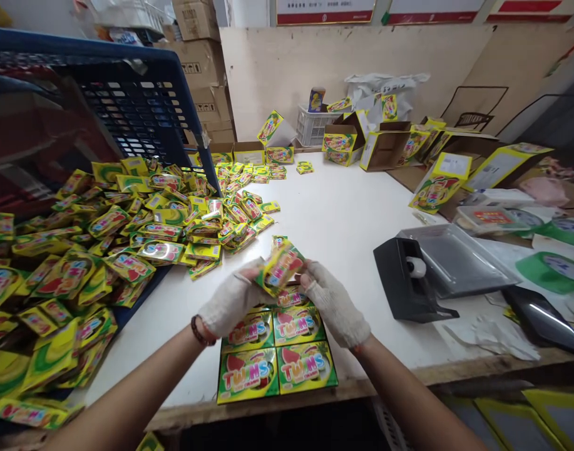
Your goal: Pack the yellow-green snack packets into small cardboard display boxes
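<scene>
Both my hands wear white gloves with bare fingertips. Between them, tilted, is a small yellow-green candy box [281, 268] printed "TWINS". My left hand [233, 300] grips its left side, and my right hand [336, 300] has its fingers closed on the right edge. Below them, at the table's front edge, several matching candy boxes [302, 369] lie face up side by side in rows. The far boxes of that group are partly hidden behind my hands and the held box.
At left, a blue crate [188, 106] lies tipped, with a heap of loose candy boxes [150, 232] spilling onto the white table [333, 207]. Display cartons [385, 147] stand at the back. A black tape dispenser [399, 275], a clear plastic tray [456, 257] and a dark phone [547, 319] lie at right.
</scene>
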Demonstrator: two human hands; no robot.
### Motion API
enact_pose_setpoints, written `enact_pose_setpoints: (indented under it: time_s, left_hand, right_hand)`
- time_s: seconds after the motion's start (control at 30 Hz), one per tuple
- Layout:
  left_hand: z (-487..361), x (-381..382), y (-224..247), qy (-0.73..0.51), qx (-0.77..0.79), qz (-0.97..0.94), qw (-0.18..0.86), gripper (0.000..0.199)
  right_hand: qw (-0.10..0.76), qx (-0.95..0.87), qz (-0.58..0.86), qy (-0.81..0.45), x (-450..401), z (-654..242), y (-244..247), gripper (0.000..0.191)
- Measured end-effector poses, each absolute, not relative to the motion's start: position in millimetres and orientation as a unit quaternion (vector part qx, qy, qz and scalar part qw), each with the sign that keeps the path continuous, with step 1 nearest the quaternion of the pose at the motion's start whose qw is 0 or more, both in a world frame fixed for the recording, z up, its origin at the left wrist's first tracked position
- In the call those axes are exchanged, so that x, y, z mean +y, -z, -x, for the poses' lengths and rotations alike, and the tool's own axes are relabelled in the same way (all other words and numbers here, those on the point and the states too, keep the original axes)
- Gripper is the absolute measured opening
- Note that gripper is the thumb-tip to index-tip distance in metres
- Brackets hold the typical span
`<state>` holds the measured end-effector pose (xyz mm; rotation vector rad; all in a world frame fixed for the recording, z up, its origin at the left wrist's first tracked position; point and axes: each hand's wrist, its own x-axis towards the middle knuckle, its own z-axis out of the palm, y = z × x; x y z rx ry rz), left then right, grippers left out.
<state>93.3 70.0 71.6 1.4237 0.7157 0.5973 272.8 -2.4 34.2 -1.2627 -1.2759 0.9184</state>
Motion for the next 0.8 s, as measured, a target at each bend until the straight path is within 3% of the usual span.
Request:
enact_pose_setpoints:
  time_s: [0.07,0.17,0.27,0.37,0.53,0.63,0.8]
  left_hand:
    - [-94.2,50.6,-72.6,-0.274,0.292,-0.691,0.601,0.043]
    - [-81.4,40.6,-69.0,-0.311,0.381,-0.785,0.376,0.039]
    - [-61.0,47.3,-55.5,-0.311,0.464,-0.799,0.221,0.044]
    - [-49.0,54.4,-34.0,-0.279,0.469,-0.808,0.222,0.043]
    - [-50.1,48.1,-11.5,-0.311,0.473,-0.776,0.278,0.042]
    - [-54.2,44.2,-16.0,-0.291,0.467,-0.800,0.237,0.039]
    - [-54.6,43.4,-22.6,-0.199,0.445,-0.854,0.181,0.038]
  right_hand:
    - [0.514,-0.545,0.512,-0.420,11.0,-271.9,-51.1,0.042]
    - [0.465,-0.619,0.534,-0.341,29.8,-281.7,-67.6,0.039]
    - [0.286,-0.739,0.535,-0.294,45.4,-294.7,-67.1,0.032]
    - [0.194,-0.791,0.523,-0.251,52.3,-294.0,-53.5,0.023]
    - [0.129,-0.786,0.566,-0.211,40.0,-271.6,-33.4,0.034]
    - [0.075,-0.813,0.564,-0.126,31.3,-262.3,-32.9,0.032]
    - [0.056,-0.808,0.583,-0.064,27.3,-256.1,-40.1,0.025]
